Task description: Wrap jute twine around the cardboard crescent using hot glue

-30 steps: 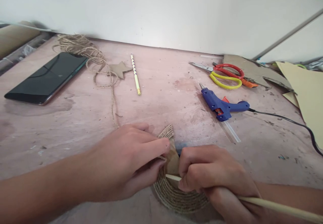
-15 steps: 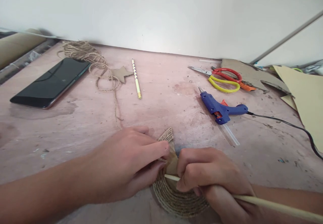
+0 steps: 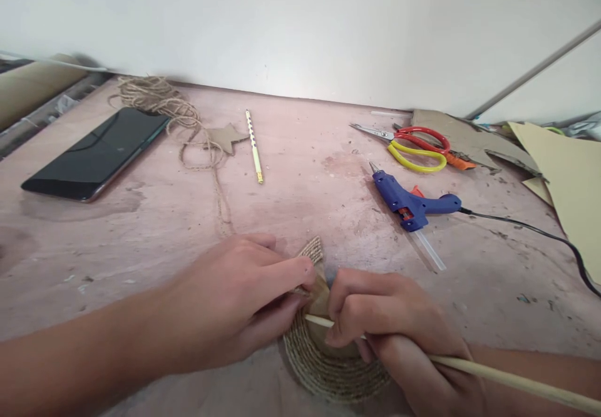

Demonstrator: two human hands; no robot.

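Note:
A curved cardboard piece (image 3: pixel 320 297) lies in front of me, with rows of jute twine (image 3: pixel 328 379) laid along its outer edge. My left hand (image 3: pixel 256 292) is closed at the piece's left side, pinching the twine between thumb and forefinger. From there the loose twine (image 3: pixel 220 207) runs back across the table. My right hand (image 3: pixel 394 329) is closed round a thin wooden stick (image 3: pixel 507 376); the stick's tip rests at the inner edge of the twine rows, close to my left thumb. The right fingers cover part of the cardboard.
At the back left lie a phone (image 3: pixel 96 154), a heap of twine (image 3: pixel 150 94) and a cardboard star (image 3: pixel 228 138), with a pencil (image 3: pixel 254 148) beside them. On the right are scissors (image 3: pixel 413 148), a corded blue glue gun (image 3: pixel 408 201) and cardboard scraps (image 3: pixel 460 135).
The stick's tip and my right hand have shifted slightly up, away from me. The loose twine behind my left hand has swung a little to the right.

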